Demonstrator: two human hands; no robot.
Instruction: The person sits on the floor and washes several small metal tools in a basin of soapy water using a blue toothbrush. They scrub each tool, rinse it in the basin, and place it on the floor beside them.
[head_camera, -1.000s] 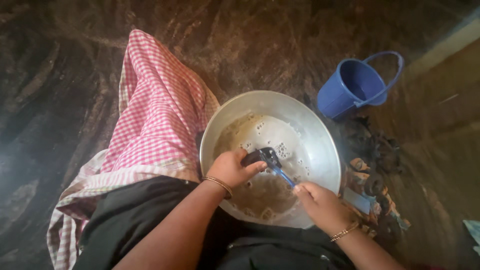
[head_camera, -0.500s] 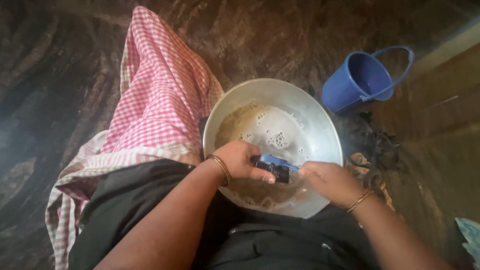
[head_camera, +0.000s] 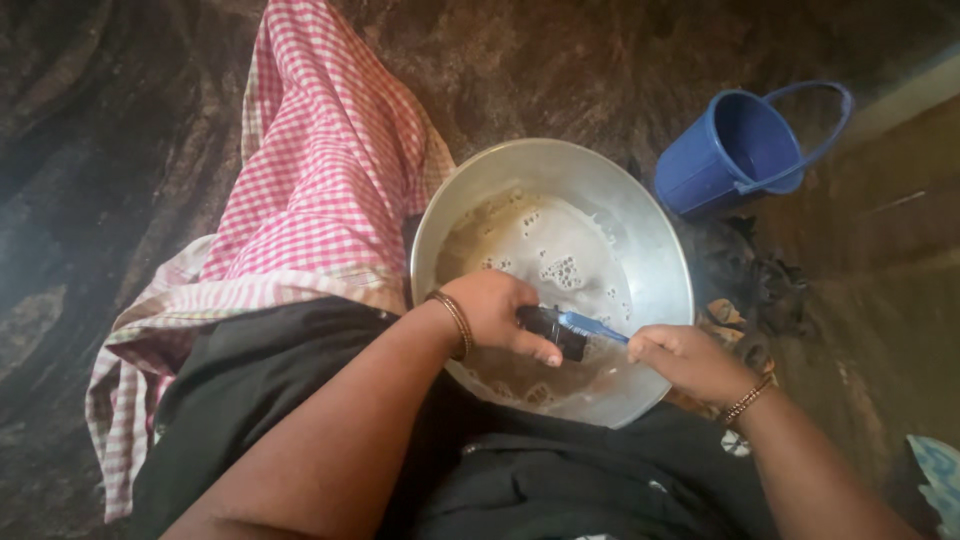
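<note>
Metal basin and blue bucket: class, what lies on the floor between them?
In the head view, a dark crumpled heap lies on the floor between the metal basin and the blue bucket; its kind is unclear.

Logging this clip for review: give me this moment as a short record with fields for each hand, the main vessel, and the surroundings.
left hand: left hand closed around a small dark object over the basin
right hand: right hand grips a blue-handled brush, its head against the dark object
basin: round metal basin holding murky, foamy water
cloth: pink checked cloth lies on the floor to the left of the basin
bucket: blue bucket with handle, tipped on its side to the upper right
floor: dark stone floor
</note>
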